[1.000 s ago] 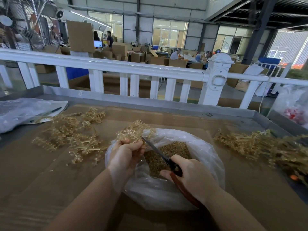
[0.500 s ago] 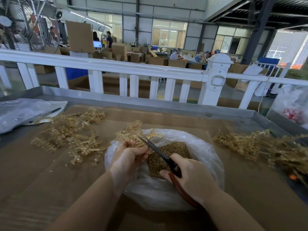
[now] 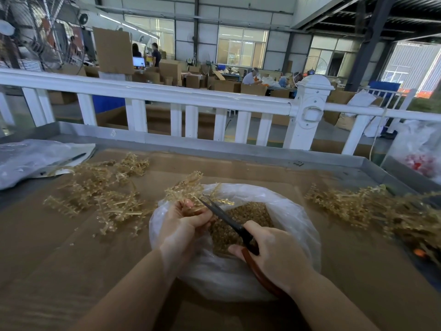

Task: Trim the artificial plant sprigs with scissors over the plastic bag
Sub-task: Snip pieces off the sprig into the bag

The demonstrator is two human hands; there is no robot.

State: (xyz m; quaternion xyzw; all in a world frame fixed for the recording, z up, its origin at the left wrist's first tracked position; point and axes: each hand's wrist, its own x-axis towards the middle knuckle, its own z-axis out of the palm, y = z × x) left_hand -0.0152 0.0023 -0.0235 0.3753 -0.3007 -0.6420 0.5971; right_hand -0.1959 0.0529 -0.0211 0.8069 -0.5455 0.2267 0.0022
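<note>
Golden bristly sprig (image 3: 188, 187) clenched in left hand (image 3: 183, 223), right hand (image 3: 274, 256) gripping scissors (image 3: 226, 218), above plastic bag (image 3: 298, 218)

No readable text, labels or numbers anywhere.

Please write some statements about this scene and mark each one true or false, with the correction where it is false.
1. The right hand holds the scissors. True.
2. The left hand is empty. False: it holds a sprig.
3. The plastic bag holds no trimmings. False: golden trimmings lie inside.
4. Loose sprigs lie on the table left of the bag. True.
5. The scissor blades point toward the sprig. True.
</note>
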